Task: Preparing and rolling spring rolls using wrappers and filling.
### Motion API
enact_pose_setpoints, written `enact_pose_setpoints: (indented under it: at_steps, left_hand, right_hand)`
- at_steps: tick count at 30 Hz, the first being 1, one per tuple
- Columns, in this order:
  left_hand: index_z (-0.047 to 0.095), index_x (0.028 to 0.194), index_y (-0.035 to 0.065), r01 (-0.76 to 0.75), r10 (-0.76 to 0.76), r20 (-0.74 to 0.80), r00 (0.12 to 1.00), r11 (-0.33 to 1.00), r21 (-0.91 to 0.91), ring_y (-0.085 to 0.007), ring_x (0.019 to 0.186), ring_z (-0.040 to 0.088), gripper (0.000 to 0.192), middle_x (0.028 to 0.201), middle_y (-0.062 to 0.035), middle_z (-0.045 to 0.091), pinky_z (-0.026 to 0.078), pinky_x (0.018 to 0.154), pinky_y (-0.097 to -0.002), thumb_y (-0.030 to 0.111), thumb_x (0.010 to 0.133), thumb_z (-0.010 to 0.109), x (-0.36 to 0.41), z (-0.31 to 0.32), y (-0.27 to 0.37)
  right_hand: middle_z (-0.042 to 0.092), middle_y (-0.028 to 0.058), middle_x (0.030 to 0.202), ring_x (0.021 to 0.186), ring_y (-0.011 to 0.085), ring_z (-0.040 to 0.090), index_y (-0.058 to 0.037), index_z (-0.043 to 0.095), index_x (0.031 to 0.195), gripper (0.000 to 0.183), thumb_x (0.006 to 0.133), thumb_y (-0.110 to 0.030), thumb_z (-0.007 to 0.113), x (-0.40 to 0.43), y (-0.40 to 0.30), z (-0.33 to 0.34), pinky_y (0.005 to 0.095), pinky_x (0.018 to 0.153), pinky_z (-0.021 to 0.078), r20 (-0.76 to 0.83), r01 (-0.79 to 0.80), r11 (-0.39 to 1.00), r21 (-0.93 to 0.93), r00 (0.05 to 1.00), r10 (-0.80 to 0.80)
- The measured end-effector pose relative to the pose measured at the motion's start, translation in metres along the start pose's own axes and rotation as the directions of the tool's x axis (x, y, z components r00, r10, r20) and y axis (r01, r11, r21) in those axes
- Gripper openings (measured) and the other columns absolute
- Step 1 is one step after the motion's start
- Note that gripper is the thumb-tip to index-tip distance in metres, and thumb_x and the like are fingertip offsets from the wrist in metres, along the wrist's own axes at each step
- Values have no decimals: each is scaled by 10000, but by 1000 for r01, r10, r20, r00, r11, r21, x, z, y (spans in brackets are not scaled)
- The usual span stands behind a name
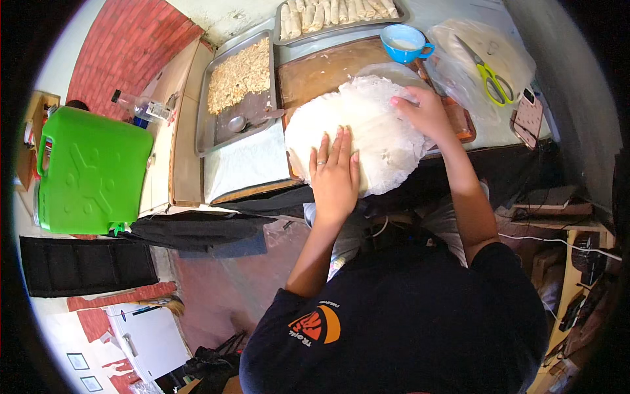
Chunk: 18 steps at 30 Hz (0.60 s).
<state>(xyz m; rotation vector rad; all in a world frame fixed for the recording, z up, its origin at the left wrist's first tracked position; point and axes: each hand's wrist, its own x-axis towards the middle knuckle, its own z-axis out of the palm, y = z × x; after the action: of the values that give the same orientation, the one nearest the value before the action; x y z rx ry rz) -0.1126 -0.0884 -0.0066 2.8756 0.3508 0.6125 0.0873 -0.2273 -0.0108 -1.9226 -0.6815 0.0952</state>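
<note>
A stack of thin, round white wrapper sheets [364, 133] lies across a brown wooden board [315, 69] and hangs over the table's front edge. My left hand [335, 177] rests flat on the sheets, fingers a little apart, a ring on one finger. At the far right rim, my right hand [427, 112] pinches the sheets' edge between thumb and fingers; how many layers it holds is unclear. Just beyond the stack sits a blue cup [404, 44] with whitish liquid. To the left, a metal tray [236, 135] holds a chopped filling [238, 74] and a spoon [238, 123].
Rolled wrappers [339, 14] fill a metal tray [339, 33] at the back. Right of the board are a plastic bag [448, 64], green-handled scissors [492, 83] and a phone [527, 115]. A green jerrycan [96, 170] and a clear bottle [142, 106] stand at the left.
</note>
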Motion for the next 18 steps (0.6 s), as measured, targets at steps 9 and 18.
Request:
enact_pose_setpoints:
  at_steps: [9, 18]
  left_hand:
    - [416, 1406, 78, 3, -3, 1, 1000, 1000, -2, -351, 1334, 381, 469, 1406, -105, 473, 247, 1097, -500, 221, 960, 447, -1, 2, -1]
    - [407, 1415, 90, 11, -10, 23, 1000, 1000, -27, -362, 1353, 348, 467, 1425, -109, 451, 229, 1107, -500, 209, 964, 423, 1, 2, 0]
  right_hand:
    - [682, 96, 750, 674, 140, 636, 29, 667, 967, 328, 835, -270, 695, 3, 12, -15, 300, 644, 489, 58, -40, 994, 103, 998, 34]
    - [683, 55, 802, 680, 101, 606, 25, 658, 1005, 327, 850, -262, 682, -11, 41, -89, 270, 640, 483, -225, -146, 983, -112, 967, 118]
